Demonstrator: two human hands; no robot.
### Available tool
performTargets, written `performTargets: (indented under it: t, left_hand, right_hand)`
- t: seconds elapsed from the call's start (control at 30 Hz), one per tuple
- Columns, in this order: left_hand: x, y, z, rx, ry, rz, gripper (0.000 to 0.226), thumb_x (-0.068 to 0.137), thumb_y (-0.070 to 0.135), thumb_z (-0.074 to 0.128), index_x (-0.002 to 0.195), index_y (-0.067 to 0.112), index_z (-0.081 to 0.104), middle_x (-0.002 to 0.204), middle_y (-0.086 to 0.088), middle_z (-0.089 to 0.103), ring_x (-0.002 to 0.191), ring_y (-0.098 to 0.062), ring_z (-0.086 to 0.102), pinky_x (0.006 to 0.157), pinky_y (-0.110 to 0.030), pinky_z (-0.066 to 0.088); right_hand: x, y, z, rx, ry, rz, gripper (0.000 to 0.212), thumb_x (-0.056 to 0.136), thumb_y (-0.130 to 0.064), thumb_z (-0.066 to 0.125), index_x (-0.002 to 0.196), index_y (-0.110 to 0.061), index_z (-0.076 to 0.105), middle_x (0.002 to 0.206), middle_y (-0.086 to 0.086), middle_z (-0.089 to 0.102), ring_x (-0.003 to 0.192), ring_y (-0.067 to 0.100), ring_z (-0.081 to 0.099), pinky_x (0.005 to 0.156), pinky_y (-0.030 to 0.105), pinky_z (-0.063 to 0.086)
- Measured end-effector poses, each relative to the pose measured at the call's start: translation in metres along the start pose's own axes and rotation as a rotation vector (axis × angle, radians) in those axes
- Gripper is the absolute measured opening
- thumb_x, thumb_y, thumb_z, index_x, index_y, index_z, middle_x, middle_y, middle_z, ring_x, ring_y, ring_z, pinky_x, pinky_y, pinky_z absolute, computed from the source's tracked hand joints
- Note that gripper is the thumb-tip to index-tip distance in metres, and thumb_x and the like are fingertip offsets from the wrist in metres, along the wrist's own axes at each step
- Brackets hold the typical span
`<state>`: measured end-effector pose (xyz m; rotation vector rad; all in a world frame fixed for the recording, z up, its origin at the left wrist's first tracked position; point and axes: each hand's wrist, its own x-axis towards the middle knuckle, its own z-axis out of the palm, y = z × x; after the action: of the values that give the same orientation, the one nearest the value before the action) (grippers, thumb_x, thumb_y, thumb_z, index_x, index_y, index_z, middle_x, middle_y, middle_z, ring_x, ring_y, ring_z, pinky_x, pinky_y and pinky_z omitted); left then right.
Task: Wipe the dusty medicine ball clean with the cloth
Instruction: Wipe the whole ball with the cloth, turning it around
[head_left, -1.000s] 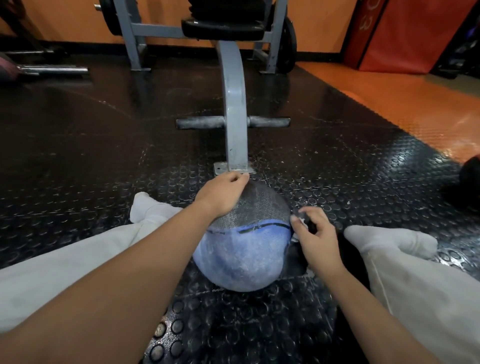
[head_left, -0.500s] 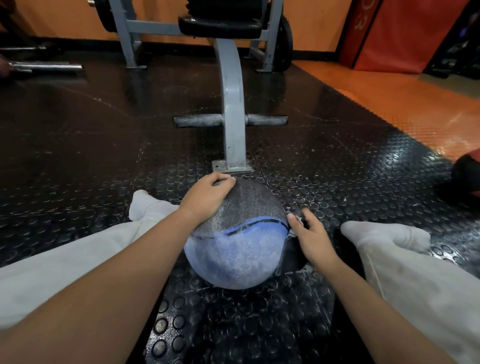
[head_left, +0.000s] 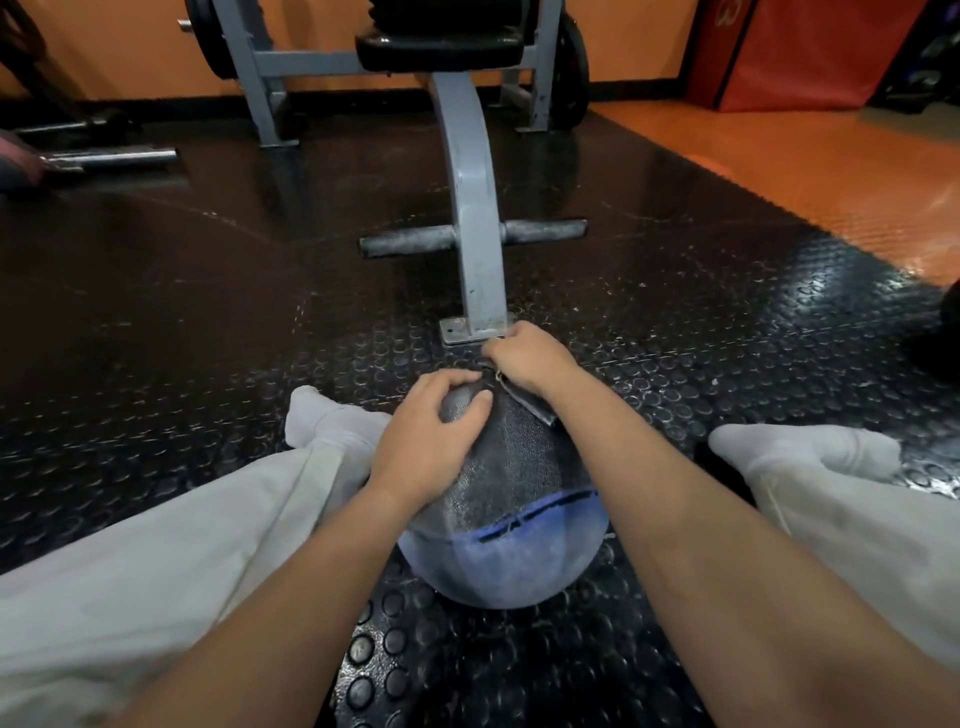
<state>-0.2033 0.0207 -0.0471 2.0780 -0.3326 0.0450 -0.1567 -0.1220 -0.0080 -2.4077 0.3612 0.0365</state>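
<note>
On studded black flooring (head_left: 208, 312), left hand (head_left: 431, 441) grips ball (head_left: 519, 561), right hand (head_left: 524, 358) grips cloth (head_left: 531, 404)

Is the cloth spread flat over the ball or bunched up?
Bunched up. The right hand grips the cloth in a fist at the far top of the ball; only a dark corner sticks out.
</note>
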Motion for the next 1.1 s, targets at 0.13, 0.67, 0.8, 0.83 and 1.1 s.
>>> performTargets:
  t: [0.13, 0.67, 0.8, 0.83, 1.1]
  left_hand:
    - [0.014, 0.003, -0.004, 0.001, 0.003, -0.080, 0.013, 0.093, 0.039, 0.058, 0.103, 0.032, 0.063, 0.111, 0.010, 0.061, 0.102, -0.007, 0.056, 0.087, -0.026, 0.040]
    - [0.002, 0.009, 0.006, 0.008, 0.134, -0.195, 0.022, 0.090, 0.046, 0.057, 0.106, 0.030, 0.057, 0.114, 0.010, 0.052, 0.103, -0.010, 0.051, 0.092, -0.032, 0.039]
    - [0.028, 0.011, -0.004, -0.014, 0.084, -0.277, 0.014, 0.091, 0.038, 0.056, 0.085, 0.026, 0.057, 0.110, -0.004, 0.062, 0.103, -0.024, 0.059, 0.092, -0.038, 0.045]
    - [0.034, 0.013, -0.006, -0.007, 0.050, -0.295, 0.014, 0.091, 0.035, 0.055, 0.080, 0.027, 0.055, 0.110, -0.006, 0.063, 0.104, -0.025, 0.059, 0.092, -0.038, 0.045]
    - [0.041, 0.015, 0.003, -0.017, -0.177, -0.162, 0.021, 0.095, 0.034, 0.051, 0.089, 0.044, 0.068, 0.114, 0.015, 0.068, 0.109, -0.010, 0.059, 0.102, -0.036, 0.043]
  right_hand:
    - [-0.029, -0.001, 0.015, -0.146, 0.176, 0.002, 0.045, 0.095, -0.043, 0.036, 0.127, -0.016, 0.054, 0.134, 0.011, 0.050, 0.123, 0.032, 0.044, 0.099, 0.043, 0.032]
    - [-0.008, 0.003, 0.003, 0.016, -0.029, 0.094, 0.045, 0.092, -0.037, 0.033, 0.120, -0.013, 0.058, 0.130, 0.014, 0.057, 0.111, 0.031, 0.055, 0.092, 0.039, 0.043]
    - [-0.053, -0.006, 0.034, -0.246, 0.383, -0.073, 0.039, 0.095, -0.036, 0.035, 0.117, -0.015, 0.059, 0.121, 0.009, 0.059, 0.113, 0.032, 0.050, 0.091, 0.045, 0.037]
    - [-0.070, -0.007, 0.042, -0.320, 0.491, -0.160, 0.037, 0.092, -0.035, 0.036, 0.109, -0.014, 0.061, 0.111, 0.008, 0.061, 0.105, 0.031, 0.053, 0.085, 0.044, 0.039]
    - [-0.045, 0.051, -0.003, 0.027, 0.138, -0.290, 0.034, 0.097, -0.037, 0.047, 0.120, -0.014, 0.057, 0.121, 0.006, 0.055, 0.115, 0.024, 0.045, 0.099, 0.041, 0.037]
